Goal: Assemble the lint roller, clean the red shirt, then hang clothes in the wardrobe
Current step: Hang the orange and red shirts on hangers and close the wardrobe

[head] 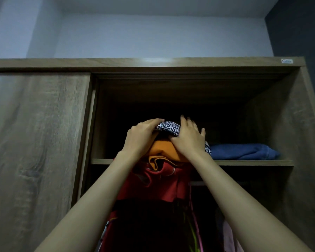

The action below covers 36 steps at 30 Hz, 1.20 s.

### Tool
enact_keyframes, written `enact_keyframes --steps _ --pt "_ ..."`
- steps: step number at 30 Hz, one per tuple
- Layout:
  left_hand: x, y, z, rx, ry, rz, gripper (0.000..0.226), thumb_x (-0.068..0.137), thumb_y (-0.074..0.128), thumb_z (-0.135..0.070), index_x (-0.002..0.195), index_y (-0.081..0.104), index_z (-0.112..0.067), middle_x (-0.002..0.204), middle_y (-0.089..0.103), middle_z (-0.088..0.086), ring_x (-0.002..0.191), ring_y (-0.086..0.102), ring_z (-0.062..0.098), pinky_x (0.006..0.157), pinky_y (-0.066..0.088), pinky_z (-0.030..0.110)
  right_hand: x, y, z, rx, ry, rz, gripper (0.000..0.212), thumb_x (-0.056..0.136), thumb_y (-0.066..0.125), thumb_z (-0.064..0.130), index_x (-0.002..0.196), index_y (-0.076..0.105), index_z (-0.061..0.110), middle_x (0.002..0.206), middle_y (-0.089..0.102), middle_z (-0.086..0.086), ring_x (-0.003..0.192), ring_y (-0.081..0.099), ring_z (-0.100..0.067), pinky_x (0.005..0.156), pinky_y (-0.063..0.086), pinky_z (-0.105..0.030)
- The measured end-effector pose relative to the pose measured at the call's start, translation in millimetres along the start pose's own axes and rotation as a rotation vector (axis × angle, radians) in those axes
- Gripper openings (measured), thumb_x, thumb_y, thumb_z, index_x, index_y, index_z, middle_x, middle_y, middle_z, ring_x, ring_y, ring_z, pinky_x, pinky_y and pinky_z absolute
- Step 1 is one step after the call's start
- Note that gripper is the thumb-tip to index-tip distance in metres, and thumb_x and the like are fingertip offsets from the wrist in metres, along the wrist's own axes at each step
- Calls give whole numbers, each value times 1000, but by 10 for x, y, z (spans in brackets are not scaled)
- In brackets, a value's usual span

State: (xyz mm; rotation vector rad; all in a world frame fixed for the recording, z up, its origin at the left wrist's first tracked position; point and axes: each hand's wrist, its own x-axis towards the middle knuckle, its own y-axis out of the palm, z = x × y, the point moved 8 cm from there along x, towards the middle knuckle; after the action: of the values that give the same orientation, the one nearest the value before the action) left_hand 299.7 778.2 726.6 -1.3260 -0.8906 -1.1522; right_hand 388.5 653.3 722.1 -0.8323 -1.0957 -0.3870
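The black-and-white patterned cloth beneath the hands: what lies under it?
Under the patterned cloth lies an orange garment, with red fabric lower. The left hand and right hand hide the rest.

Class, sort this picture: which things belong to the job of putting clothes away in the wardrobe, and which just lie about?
In the job: left hand, right hand, black-and-white patterned cloth, orange folded garment, red shirt, brown wooden wardrobe.
Lying about: blue folded garment, small white label.

my left hand (142, 135), my right hand (188, 137) on top cloth (168, 127) | top cloth on pile (164, 151) on shelf (253, 162) | garment (244, 151) right of pile | hanging clothes (153, 184) below shelf
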Motion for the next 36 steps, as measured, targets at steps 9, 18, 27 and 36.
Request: enact_keyframes --steps 9,18,27,36 --pt "-26 287 -19 180 124 249 60 100 44 -27 151 14 -38 160 13 -10 149 2 21 116 7 54 -67 -20 49 -215 -237 -64 65 95 40 10 151 7 18 159 11 -5 147 7 -22 115 1 -53" --pt "-52 311 -73 321 164 243 59 103 35 -22 154 6 -27 162 2 -6 149 -5 22 116 -2 55 -63 -24 -267 -45 -198 37 78 86 57 5 150 16 21 158 14 -9 142 23 -27 113 24 -42" --pt "97 410 -313 415 170 313 58 103 29 -15 154 1 -26 162 1 0 149 0 27 118 13 51 232 -135 -427 -175 -362 -9 48 97 40 13 143 37 28 153 31 -1 142 25 -23 104 42 -43" --pt "287 1012 -1261 348 131 294 55 103 33 -18 153 9 -20 158 18 12 145 15 35 112 24 57 318 -527 -1255 -386 -432 -77 51 95 43 5 142 40 25 153 32 -6 143 23 -29 114 23 -39"
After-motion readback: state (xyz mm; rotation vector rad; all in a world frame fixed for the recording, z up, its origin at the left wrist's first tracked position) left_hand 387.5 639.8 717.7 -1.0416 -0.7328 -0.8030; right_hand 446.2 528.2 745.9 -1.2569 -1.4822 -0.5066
